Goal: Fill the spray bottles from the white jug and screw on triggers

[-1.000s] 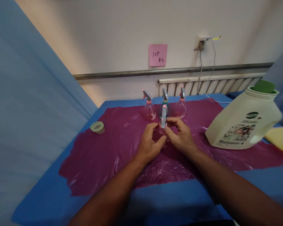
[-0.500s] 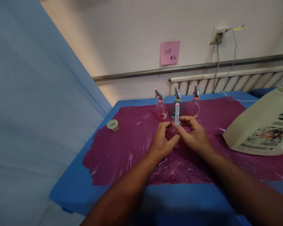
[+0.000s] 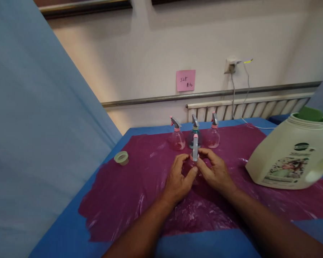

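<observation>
A small clear spray bottle with a grey trigger head and pink collar stands on the purple plastic sheet. My left hand curls round its left side, thumb against the body. My right hand wraps its right side, fingertips at the pink collar. Both hands hide most of the bottle's body. Just behind stand three more spray bottles: a pinkish one on the left, a bluish one in the middle and another pinkish one on the right.
A large cream detergent jug with an open mouth and green cap stands at the right. A pale green cap lies at the left on the sheet. Blue cloth hangs at the left. Behind are a radiator, wall socket and pink note.
Both hands stay on the spray bottle with barely any shift in their hold. The view has swung left, then back right and upward, so the jug is in full view again.
</observation>
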`<state>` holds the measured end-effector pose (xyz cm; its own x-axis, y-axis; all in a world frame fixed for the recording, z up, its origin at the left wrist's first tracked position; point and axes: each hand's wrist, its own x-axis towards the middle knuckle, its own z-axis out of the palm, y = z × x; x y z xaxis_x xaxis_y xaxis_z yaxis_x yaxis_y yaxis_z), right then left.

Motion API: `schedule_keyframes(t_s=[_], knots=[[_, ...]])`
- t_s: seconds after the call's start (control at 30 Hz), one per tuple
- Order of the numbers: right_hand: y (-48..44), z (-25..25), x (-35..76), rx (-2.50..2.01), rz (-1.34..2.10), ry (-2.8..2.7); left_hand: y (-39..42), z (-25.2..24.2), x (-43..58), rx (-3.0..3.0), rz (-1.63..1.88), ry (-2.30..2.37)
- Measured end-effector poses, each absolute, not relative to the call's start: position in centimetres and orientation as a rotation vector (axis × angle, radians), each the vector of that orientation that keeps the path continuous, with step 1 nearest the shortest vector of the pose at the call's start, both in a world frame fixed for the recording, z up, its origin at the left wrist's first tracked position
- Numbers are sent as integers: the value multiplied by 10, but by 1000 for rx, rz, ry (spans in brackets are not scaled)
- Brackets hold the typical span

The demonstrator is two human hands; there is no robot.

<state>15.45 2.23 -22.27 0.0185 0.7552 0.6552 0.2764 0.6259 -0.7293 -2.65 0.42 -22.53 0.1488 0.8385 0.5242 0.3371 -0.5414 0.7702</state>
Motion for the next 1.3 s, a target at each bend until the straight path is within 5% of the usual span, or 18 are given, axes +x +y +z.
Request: schedule_keyframes(t_s=[1.3], knots=[[28, -223, 153, -941, 546, -1489, 10, -220, -29, 1967, 1443, 1033]])
